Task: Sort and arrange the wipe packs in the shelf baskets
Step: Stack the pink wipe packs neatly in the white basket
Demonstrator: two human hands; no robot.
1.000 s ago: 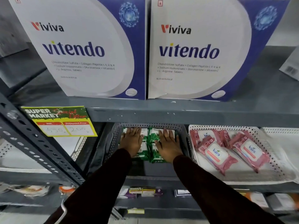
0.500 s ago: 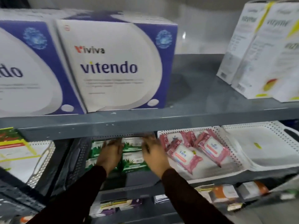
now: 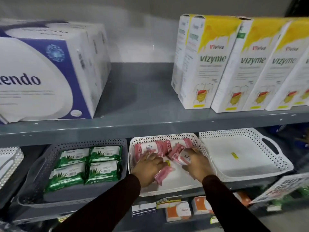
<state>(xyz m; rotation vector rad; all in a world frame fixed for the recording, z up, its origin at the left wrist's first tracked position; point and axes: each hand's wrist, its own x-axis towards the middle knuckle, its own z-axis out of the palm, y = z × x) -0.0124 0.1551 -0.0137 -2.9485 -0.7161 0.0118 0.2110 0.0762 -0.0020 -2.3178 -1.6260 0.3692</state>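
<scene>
Several green wipe packs (image 3: 87,164) lie in neat rows in the grey basket (image 3: 33,168) on the left. Both hands are inside the middle white basket (image 3: 132,148), among several pink kara wipe packs (image 3: 150,146). My left hand (image 3: 148,167) is closed around a pink pack (image 3: 163,174) near the basket's front. My right hand (image 3: 197,162) grips another pink kara pack (image 3: 184,158) at the basket's right side. Two more pink packs lie flat at the back.
A white basket (image 3: 247,171) with only a small yellow sticker stands to the right. The upper shelf (image 3: 150,123) holds a blue-white box (image 3: 46,77) and several Vizyme cartons (image 3: 234,67). Small boxes (image 3: 178,211) sit on the shelf below.
Both hands left the green packs in the grey basket and moved right into the white basket, taking hold of pink packs. The view swung right.
</scene>
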